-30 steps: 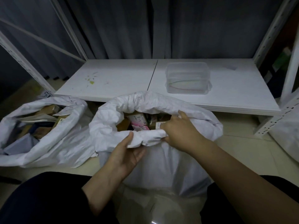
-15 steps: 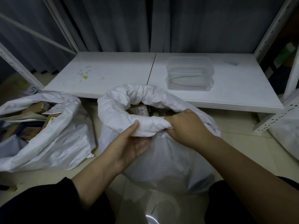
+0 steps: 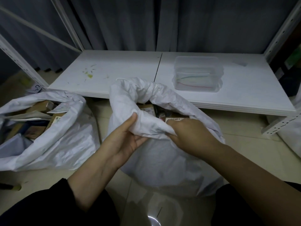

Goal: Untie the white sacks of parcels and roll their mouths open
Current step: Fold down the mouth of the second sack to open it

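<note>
We have both hands on the near rim of the middle white sack (image 3: 162, 168), which stands on the tiled floor (image 3: 104, 178) between our knees. Our left hand (image 3: 125, 141) lies palm up, with the thumb (image 3: 130, 119) pressed on top of the rolled fold (image 3: 151, 126) and the fingers curled beneath it, so the woven cloth is pinched between them. Our right hand (image 3: 190, 136) lies knuckles up just beside it. Its fingers are curled down into the same fold and clench it, though the fingertips are hidden in the cloth. The two hands are close together, with a short bunched stretch of rim between them.

The sack's mouth gapes open beyond our fingers, its rim rolled outward into a thick collar. Just past the right knuckles a parcel with a barcode label (image 3: 175, 119) shows inside, and further in lies a brown carton (image 3: 147, 110).

Well to the left of our left thumb, a second white sack (image 3: 61, 144) slumps on the floor. Its mouth is already rolled wide, and brown parcels (image 3: 40, 106) are visible within. Part of another white sack (image 3: 291, 137) shows at the right edge, beyond the right wrist.

Behind the sacks runs a low white shelf board (image 3: 122, 74), and a clear plastic box (image 3: 197, 73) sits on it, beyond the right hand. A grey curtain (image 3: 130, 22) hangs at the back.
</note>
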